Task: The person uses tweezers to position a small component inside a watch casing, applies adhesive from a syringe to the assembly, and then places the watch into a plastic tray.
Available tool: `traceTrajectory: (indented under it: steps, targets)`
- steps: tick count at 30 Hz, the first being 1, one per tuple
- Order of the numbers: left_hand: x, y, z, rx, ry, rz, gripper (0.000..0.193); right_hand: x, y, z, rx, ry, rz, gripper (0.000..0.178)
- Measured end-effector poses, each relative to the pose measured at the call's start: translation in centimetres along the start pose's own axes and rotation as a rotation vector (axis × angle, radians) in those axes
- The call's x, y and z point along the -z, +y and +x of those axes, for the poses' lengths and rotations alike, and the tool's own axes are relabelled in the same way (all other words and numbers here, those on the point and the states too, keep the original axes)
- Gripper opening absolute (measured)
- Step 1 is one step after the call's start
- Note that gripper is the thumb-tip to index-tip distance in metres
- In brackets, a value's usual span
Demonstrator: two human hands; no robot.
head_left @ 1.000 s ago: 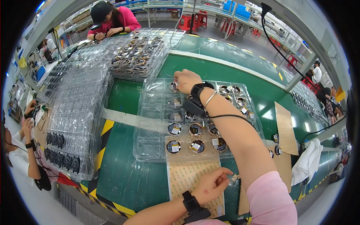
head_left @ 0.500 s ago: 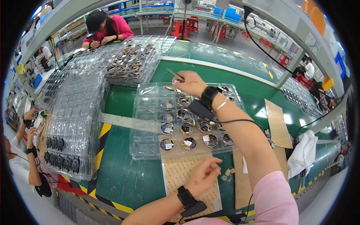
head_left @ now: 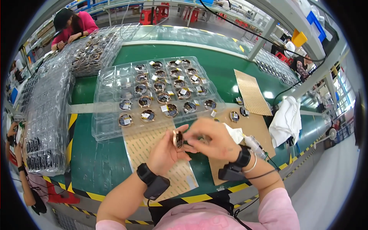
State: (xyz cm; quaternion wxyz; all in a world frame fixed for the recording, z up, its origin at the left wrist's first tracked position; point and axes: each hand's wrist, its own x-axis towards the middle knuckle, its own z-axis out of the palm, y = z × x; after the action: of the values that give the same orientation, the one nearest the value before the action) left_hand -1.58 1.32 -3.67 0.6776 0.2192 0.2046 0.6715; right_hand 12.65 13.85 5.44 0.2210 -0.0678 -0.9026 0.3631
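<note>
My left hand (head_left: pixel 165 151) grips a round watch case (head_left: pixel 178 138) with a gold-coloured rim and dark insides, turned on edge between thumb and fingers. Close to its right side is my right hand (head_left: pixel 212 140), its fingers bent together and partly blurred. Whatever those fingers hold, if anything, is hidden. Beyond both hands lies a clear plastic tray (head_left: pixel 108 86) holding rows of similar round watch cases (head_left: pixel 147 115) with small white labels and exposed parts. A tan sheet with printed rows (head_left: pixel 140 143) lies beneath the tray's near edge and my left hand.
Stacked clear trays (head_left: pixel 46 111) stand at the left. On the right are a brown board (head_left: pixel 260 132) with loose round parts, a tan sheet (head_left: pixel 251 92), a white cloth (head_left: pixel 285 120) and a clear bottle (head_left: pixel 255 146). A co-worker in pink (head_left: pixel 78 25) sits at the far left.
My right hand has come back from the tray's far side, where it held a thin metal tool. My left hand, empty before, now has a watch case. The view has swung right.
</note>
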Motion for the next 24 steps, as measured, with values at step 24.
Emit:
traceTrajectory:
  steps: [24]
  targets:
    - [-2.1,0.5,-0.6,0.647,-0.204,0.143,0.106,-1.8,0.4,-4.6,-0.197,-0.016,0.170,0.019]
